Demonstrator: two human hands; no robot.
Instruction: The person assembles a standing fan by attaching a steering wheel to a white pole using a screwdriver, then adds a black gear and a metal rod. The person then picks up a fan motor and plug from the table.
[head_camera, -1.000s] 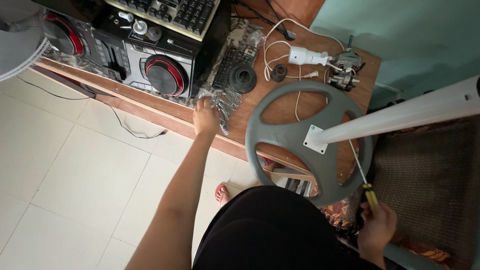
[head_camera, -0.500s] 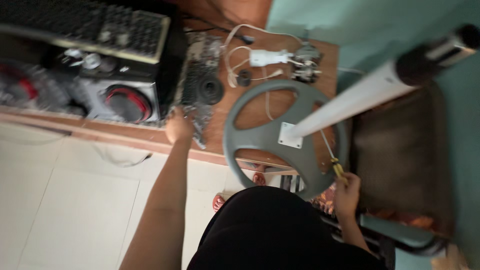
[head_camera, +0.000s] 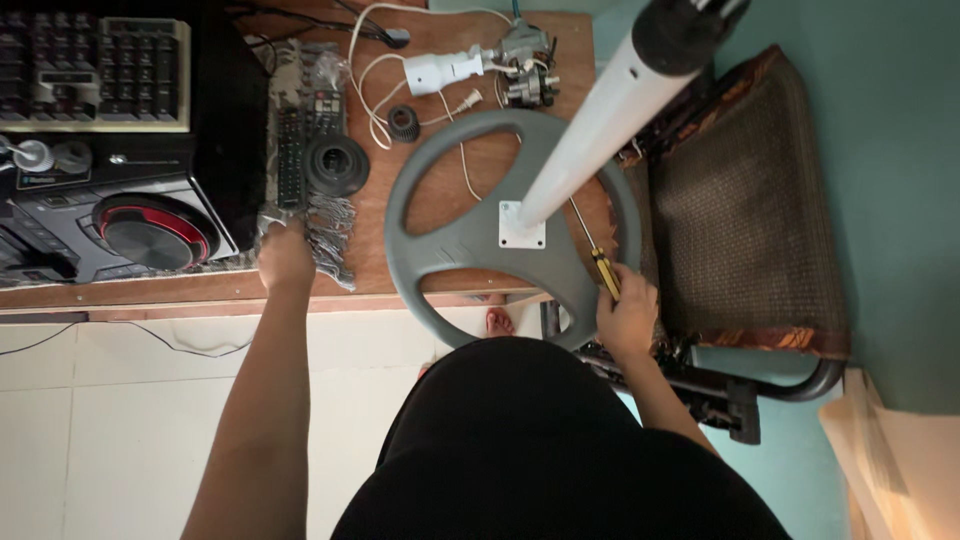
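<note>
Head view, looking straight down past the person's dark clothing: the right hand (head_camera: 627, 318) is curled closed around the yellow-and-black handle of a screwdriver (head_camera: 598, 262), whose thin metal shaft slants up and to the left across the grey round fan base (head_camera: 440, 240). The tip of the shaft lies near the white square plate (head_camera: 522, 226) at the hub, where the white pole (head_camera: 590, 130) meets the base; whether it touches the plate I cannot tell. The base lies partly on the wooden table (head_camera: 430, 275), its near rim hanging over the table edge above the tiled floor (head_camera: 140, 420).

The left hand (head_camera: 285, 258) reaches out on a long bare arm and rests at the table's front edge on the fringed patterned cloth (head_camera: 330, 235). Its fingers are hidden from this angle, so I cannot tell whether they grip the cloth or only lie on it.

Just beyond that hand lie a black remote control (head_camera: 290, 150) and a round black cap (head_camera: 336, 165). Left of them sits a black speaker unit (head_camera: 150, 232) with a red ring, and a keyboard (head_camera: 95, 70) behind it. At the far side of the table, a white cable (head_camera: 375, 95) loops around a small black ring (head_camera: 402, 122), next to a white plastic part (head_camera: 438, 72) and a bare motor (head_camera: 525, 65). A woven chair (head_camera: 740, 210) stands to the right.
</note>
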